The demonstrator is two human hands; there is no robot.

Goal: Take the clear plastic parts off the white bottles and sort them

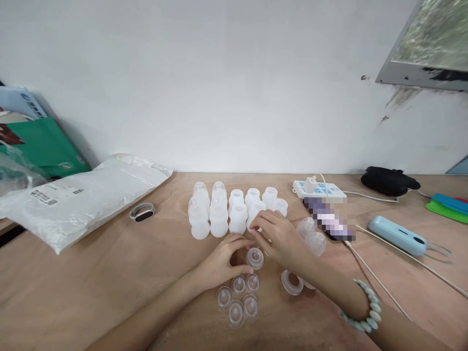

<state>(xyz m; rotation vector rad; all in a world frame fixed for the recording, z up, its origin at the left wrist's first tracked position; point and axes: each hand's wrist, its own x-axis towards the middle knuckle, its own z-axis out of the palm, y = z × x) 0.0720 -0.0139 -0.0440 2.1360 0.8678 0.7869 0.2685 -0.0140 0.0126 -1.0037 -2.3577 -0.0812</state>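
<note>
White baby bottles stand in two rows at the middle of the table; several at the left wear clear domed caps [200,207], while those at the right are open-necked. My right hand [276,236] reaches to a front white bottle [257,208], its bent fingers and thumb closed at that bottle's lower right side. The palm side is hidden. My left hand [226,256] has thumb and forefinger apart, beside a clear ring with a teat [255,258]. Below lie several clear teats [236,312]. Under my right forearm is a clear collar ring [292,282].
Clear caps [315,243] lie right of my right hand. Behind them are a phone [327,219], a power strip [334,192] and cables. Farther right rest a light-blue device [397,235] and a black case [389,181]. Leftward are a fitness band [142,212] and a white parcel [91,192].
</note>
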